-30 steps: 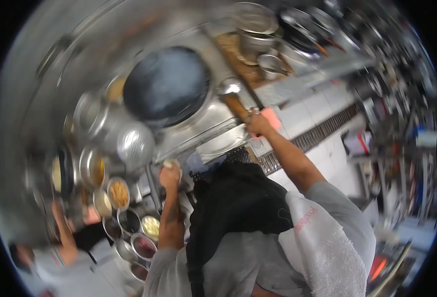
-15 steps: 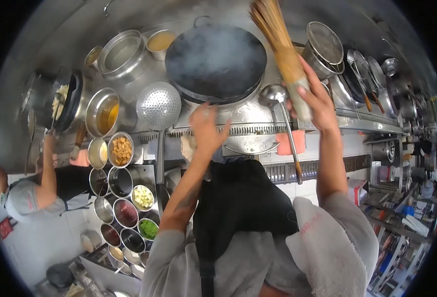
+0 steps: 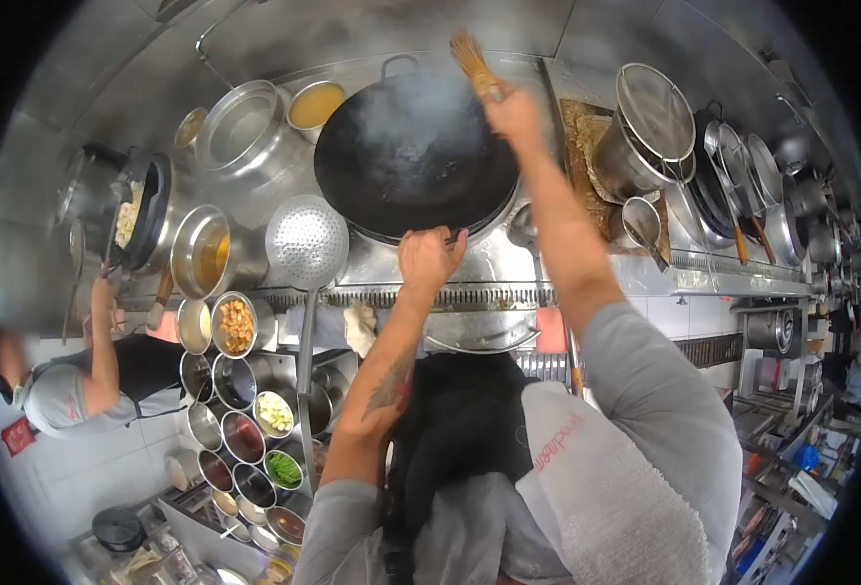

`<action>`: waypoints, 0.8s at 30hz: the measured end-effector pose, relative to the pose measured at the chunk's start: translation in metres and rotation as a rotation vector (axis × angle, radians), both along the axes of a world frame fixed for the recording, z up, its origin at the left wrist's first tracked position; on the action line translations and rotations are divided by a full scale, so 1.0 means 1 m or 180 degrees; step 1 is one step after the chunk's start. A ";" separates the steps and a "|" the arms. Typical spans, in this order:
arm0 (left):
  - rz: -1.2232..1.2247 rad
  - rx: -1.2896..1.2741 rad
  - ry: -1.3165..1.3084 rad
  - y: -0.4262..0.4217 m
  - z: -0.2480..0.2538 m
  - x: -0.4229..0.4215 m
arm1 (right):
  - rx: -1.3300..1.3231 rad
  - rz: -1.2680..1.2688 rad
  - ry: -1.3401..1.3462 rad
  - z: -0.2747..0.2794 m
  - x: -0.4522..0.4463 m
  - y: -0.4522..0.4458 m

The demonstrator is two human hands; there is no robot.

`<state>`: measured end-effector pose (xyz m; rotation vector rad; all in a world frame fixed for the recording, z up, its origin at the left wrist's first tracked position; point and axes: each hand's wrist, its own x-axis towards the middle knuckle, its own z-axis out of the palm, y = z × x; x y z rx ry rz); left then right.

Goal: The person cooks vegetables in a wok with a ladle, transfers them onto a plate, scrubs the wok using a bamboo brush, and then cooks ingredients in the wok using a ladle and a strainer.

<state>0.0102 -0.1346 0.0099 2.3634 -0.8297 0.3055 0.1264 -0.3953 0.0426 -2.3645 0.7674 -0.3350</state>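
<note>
My right hand (image 3: 515, 119) is closed round a bamboo wok brush (image 3: 473, 64), its bristles pointing up and away past the wok's far right edge. The large black wok (image 3: 391, 200) sits on the stove with steam or smoke rising from it. At the near rim, my left hand (image 3: 430, 259) is closed on the wok's near handle, mostly hidden under the fingers. Left of that hand lies a perforated skimmer (image 3: 307, 239), its long handle toward me. A ladle (image 3: 523, 226) is partly covered by my right arm.
Left of the wok are a pot of clear liquid (image 3: 238, 125), a bowl of broth (image 3: 316, 105) and an oil pot (image 3: 203, 253). Several ingredient tins (image 3: 243, 437) stand at lower left. A strainer (image 3: 655, 112) rests over a pot at right. Another person (image 3: 79, 390) cooks at far left.
My left hand has come to the wok's near rim and closed on its handle. My right hand has carried the brush forward and left, to the wok's far right side.
</note>
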 end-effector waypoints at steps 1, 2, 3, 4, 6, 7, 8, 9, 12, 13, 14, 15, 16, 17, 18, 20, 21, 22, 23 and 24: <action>-0.0019 -0.0003 0.0018 0.000 0.001 -0.001 | 0.0101 -0.0392 -0.0235 -0.020 0.008 0.011; 0.0007 0.0129 0.0082 -0.001 0.005 -0.001 | 0.0779 0.0073 0.0641 -0.002 -0.004 0.043; 0.0031 0.0257 0.0141 0.000 0.008 0.000 | 0.0990 0.0731 0.0987 0.002 -0.017 0.076; 0.0001 0.0226 0.0142 0.002 0.008 -0.003 | 0.1373 0.1457 0.1064 0.012 -0.032 0.107; -0.0064 0.0274 0.0258 0.004 0.012 0.002 | 0.0625 0.2073 0.0596 0.027 -0.056 0.142; -0.0147 0.0262 0.0242 0.005 0.011 0.001 | 0.0757 0.2387 0.0538 0.028 -0.056 0.125; -0.0164 0.0160 0.0190 0.005 0.010 -0.002 | 0.0558 0.2083 0.1237 0.035 -0.055 0.097; -0.0150 0.0033 0.0097 0.003 0.010 0.001 | 0.0331 0.1780 0.1896 0.062 -0.046 0.071; -0.0218 -0.0009 0.0140 0.012 0.008 0.002 | -0.1187 0.0605 0.0754 0.008 0.004 0.018; -0.0160 0.0026 0.0130 0.008 0.007 0.008 | -0.0467 0.0027 0.0452 0.006 0.014 0.026; -0.0197 -0.0068 0.0105 0.010 0.004 0.009 | 0.0302 -0.0555 0.0189 -0.004 0.014 0.040; -0.0252 -0.0033 0.0130 0.015 0.004 0.004 | 0.0508 0.0112 0.0748 -0.010 0.008 0.063; -0.0260 0.0055 0.0103 0.016 0.008 0.006 | 0.0678 0.0788 0.1258 -0.007 0.002 0.087; -0.0238 0.0104 0.0064 0.014 0.012 0.011 | 0.1607 0.1161 0.0805 0.021 -0.021 0.121; -0.0319 0.0049 0.0102 0.015 0.003 0.015 | 0.1501 0.1739 0.0938 0.043 -0.029 0.144; -0.0292 -0.0001 0.0083 0.013 0.003 0.016 | 0.0899 0.1961 0.1168 0.054 -0.046 0.142; -0.0255 -0.0043 0.0074 0.015 0.004 0.011 | 0.0914 0.2046 0.1389 0.061 -0.054 0.118; -0.0295 0.0051 0.0185 0.016 0.007 0.010 | 0.0199 0.1627 0.1847 0.037 -0.031 0.079; -0.0349 0.0023 0.0143 0.013 0.009 0.012 | -0.1592 0.1442 0.0911 0.035 -0.028 0.050; -0.0305 0.0091 0.0193 0.014 0.007 0.010 | -0.1202 0.0319 0.0826 0.049 -0.017 0.037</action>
